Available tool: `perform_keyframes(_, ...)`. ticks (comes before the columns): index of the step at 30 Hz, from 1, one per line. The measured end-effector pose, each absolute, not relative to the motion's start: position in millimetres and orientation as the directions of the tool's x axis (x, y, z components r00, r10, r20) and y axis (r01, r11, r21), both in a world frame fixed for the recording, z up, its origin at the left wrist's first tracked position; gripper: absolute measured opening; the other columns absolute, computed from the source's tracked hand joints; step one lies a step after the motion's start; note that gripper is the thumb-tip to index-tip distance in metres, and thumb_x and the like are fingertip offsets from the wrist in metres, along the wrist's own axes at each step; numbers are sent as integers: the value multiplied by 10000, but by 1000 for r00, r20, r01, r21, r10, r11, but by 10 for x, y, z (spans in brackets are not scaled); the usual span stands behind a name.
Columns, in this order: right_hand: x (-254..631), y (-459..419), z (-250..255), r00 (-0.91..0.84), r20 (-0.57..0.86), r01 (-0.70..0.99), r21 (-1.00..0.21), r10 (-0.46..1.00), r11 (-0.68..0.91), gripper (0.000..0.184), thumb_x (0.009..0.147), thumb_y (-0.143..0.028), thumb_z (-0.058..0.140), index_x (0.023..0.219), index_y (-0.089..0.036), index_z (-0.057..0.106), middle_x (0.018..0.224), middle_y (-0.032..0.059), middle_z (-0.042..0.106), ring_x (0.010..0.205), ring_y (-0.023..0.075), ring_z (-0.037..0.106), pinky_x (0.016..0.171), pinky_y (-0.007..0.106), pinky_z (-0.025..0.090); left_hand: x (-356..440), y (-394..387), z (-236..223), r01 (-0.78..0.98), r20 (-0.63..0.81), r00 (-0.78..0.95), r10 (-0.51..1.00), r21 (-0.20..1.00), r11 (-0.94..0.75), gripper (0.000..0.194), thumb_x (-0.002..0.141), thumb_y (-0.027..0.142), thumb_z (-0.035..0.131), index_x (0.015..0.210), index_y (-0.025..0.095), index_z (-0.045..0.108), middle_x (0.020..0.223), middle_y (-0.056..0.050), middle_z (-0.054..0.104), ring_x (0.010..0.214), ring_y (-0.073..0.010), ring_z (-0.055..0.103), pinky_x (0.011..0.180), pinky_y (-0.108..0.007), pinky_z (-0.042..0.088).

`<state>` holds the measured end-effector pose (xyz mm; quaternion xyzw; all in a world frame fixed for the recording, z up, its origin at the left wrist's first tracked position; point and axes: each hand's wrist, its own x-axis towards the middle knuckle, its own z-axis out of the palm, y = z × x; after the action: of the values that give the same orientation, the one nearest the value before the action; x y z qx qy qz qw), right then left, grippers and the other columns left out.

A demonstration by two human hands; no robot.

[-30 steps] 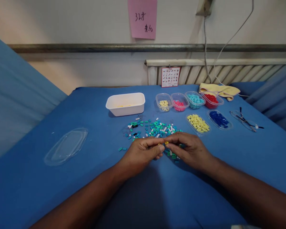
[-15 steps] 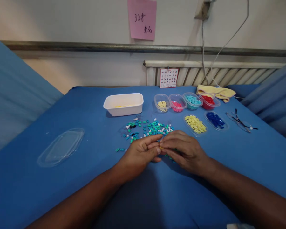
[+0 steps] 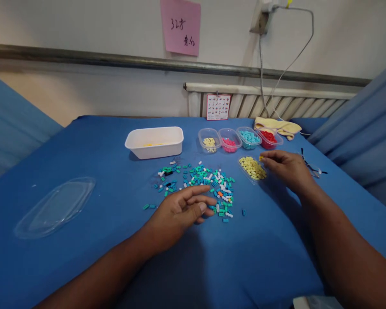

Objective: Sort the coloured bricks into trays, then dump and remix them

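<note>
And there was my right hand (image 3: 287, 169), out over the far right edge of the yellow beads (image 3: 252, 168), thumb and finger pinched tight on one orange-yellow piece (image 3: 261, 158)! Those yellow beads lay heaped on their clear tray (image 3: 254, 183). My left hand (image 3: 176, 216), meanwhile, hung at the near edge of the mixed pile (image 3: 206, 175), fingers parted and loosely curled, thumb apart: green, blue, white, a spot of orange in there! Behind the pile stood the white tub (image 3: 157, 151), orange-yellow showing inside, and right of it four clear tubs (image 3: 209, 132) in a row: cream, pink, light blue, red. Glasses (image 3: 315, 169) lay right of my right hand, a clear lid (image 3: 61, 208) far left.
</note>
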<state>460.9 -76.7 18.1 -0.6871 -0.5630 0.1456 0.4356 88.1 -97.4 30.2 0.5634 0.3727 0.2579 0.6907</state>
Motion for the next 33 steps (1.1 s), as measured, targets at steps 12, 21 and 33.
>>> perform_keyframes(12,4827,-684,67,282,231,741,-669,931,-58,318,879,-392,727,1044,-180,899,934,100,870,809,273,786,795,407,636,825,-921,334,103,-118,490,864,992,76,425,959,424,809,1319,201,781,1088,-100,842,878,-185,782,760,-305,630)
perform_keyframes(21,4774,-735,41,208,334,821,-570,919,21,375,966,-460,693,1129,-170,867,965,99,861,799,264,771,759,399,597,553,-722,478,352,94,206,974,921,-164,436,977,541,765,1293,244,811,1117,-77,839,1000,-257,792,944,-412,655)
perform_keyframes(33,3707,-839,68,-305,402,731,-483,863,483,230,1107,-328,627,1186,-246,827,1058,70,855,943,246,807,866,385,641,260,-362,129,848,39,466,884,268,-458,769,1143,633,355,1700,125,510,1820,-211,376,1707,-398,337,1401,-616,269)
